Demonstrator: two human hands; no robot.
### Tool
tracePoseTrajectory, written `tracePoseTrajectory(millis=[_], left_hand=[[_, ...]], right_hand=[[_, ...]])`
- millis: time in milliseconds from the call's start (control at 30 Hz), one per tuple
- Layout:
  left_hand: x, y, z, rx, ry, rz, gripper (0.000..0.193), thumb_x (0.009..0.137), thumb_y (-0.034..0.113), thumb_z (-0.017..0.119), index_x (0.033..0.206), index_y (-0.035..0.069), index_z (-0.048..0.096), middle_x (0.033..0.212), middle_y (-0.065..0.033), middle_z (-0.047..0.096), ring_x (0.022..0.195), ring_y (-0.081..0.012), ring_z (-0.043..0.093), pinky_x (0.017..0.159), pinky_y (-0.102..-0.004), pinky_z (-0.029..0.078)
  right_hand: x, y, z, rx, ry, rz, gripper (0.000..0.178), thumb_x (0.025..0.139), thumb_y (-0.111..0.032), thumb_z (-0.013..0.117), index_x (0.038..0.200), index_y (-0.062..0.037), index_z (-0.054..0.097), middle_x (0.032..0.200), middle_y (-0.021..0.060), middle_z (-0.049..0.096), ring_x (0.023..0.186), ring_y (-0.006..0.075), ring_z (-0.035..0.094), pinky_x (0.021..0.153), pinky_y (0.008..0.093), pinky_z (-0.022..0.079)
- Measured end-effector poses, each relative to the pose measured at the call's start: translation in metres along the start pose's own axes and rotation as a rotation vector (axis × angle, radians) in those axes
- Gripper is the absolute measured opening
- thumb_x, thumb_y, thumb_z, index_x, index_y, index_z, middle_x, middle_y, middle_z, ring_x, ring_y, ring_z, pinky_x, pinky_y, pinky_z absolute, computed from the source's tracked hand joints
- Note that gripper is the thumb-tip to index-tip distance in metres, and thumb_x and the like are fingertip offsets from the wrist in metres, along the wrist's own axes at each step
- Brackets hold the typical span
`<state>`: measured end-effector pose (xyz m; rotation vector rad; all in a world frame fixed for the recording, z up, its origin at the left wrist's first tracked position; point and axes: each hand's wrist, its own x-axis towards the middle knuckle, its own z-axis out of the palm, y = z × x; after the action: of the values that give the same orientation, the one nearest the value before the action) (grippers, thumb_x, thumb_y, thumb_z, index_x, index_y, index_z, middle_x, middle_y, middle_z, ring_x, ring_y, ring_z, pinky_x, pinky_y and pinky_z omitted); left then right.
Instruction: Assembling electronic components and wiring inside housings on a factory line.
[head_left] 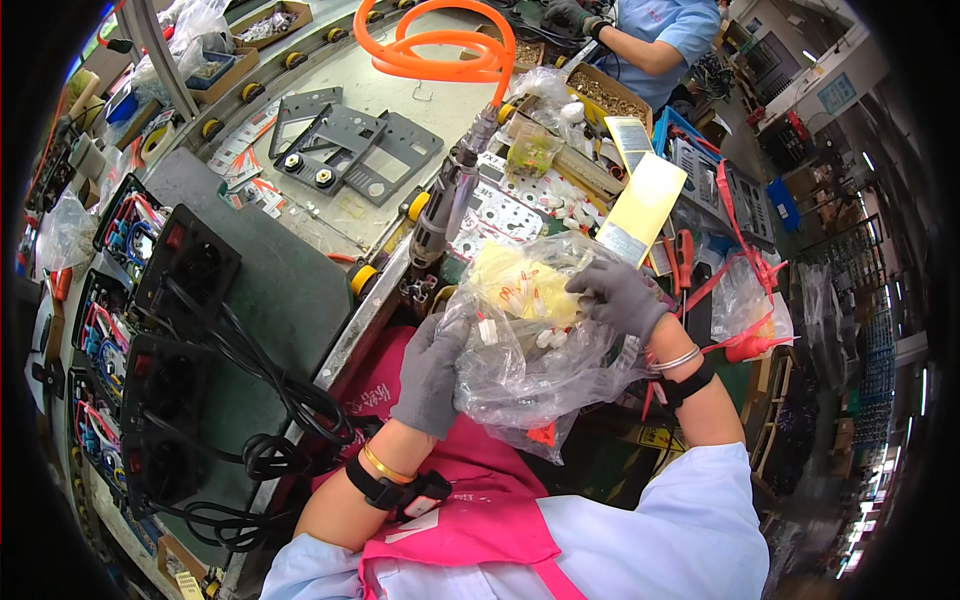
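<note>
In front of my body, a clear plastic bag [525, 385] is spread between my two gloved hands. Inside lie a yellowish bundle [505, 275] with small orange-red slim pieces on it and a few small white plastic parts [550, 338]. The gray-gloved left hand [430, 370] is closed on the bag's left edge. At the upper right rim, my right hand [622, 300] has its fingers curled in against the bag; its fingertips are partly hidden. Just beyond the bag hangs a power screwdriver [445, 210], touched by neither hand.
An orange coiled hose [430, 68] leads down to the screwdriver. Gray metal brackets [350, 150] lie on the bench. At left are black socket boxes with black cables [260, 370]. Red-handled tools [684, 258] and yellow cards [645, 205] stand right. Another person [650, 45] works across.
</note>
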<state>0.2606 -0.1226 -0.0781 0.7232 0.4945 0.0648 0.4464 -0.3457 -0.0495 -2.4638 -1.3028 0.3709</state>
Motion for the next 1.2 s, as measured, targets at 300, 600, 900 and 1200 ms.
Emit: tracePoseTrajectory(millis=[300,600,900,1200], left_hand=[[-0.001,-0.003,0.001,0.005,0.005,-0.018,0.032,0.091,0.014,0.053,0.118,-0.003,0.053,0.107,-0.0115,0.061,0.092,-0.0178,0.063,0.080,-0.0310,0.053],[0.000,-0.009,-0.003,-0.012,-0.021,-0.026,0.031,0.091,0.013,0.052,0.118,-0.002,0.052,0.106,-0.0108,0.061,0.091,-0.0177,0.063,0.080,-0.0314,0.053],[0.000,-0.004,-0.001,-0.019,-0.004,-0.031,0.032,0.091,0.014,0.053,0.119,-0.001,0.051,0.105,-0.0102,0.060,0.089,-0.0174,0.062,0.079,-0.0311,0.053],[-0.005,-0.001,0.002,-0.019,-0.018,-0.039,0.030,0.091,0.013,0.053,0.118,-0.001,0.052,0.103,-0.0080,0.060,0.088,-0.0142,0.060,0.078,-0.0287,0.051]], right_hand=[[0.000,-0.001,0.010,-0.270,-0.097,0.027,0.029,0.076,-0.009,0.065,0.104,-0.0115,0.060,0.093,0.0121,0.064,0.085,0.0322,0.063,0.076,0.0393,0.050],[0.021,-0.015,0.003,-0.138,-0.067,0.189,0.031,0.078,-0.010,0.065,0.108,-0.0105,0.058,0.097,0.0150,0.064,0.090,0.0306,0.062,0.079,0.0382,0.050],[0.018,-0.019,-0.038,0.123,0.027,-0.144,0.035,0.075,-0.004,0.068,0.108,-0.0068,0.060,0.089,0.0070,0.066,0.076,0.0168,0.063,0.069,0.0292,0.051],[0.070,0.043,-0.049,0.014,0.363,0.272,0.028,0.076,-0.009,0.071,0.101,-0.0071,0.062,0.087,0.0099,0.066,0.077,0.0213,0.064,0.072,0.0307,0.051]])
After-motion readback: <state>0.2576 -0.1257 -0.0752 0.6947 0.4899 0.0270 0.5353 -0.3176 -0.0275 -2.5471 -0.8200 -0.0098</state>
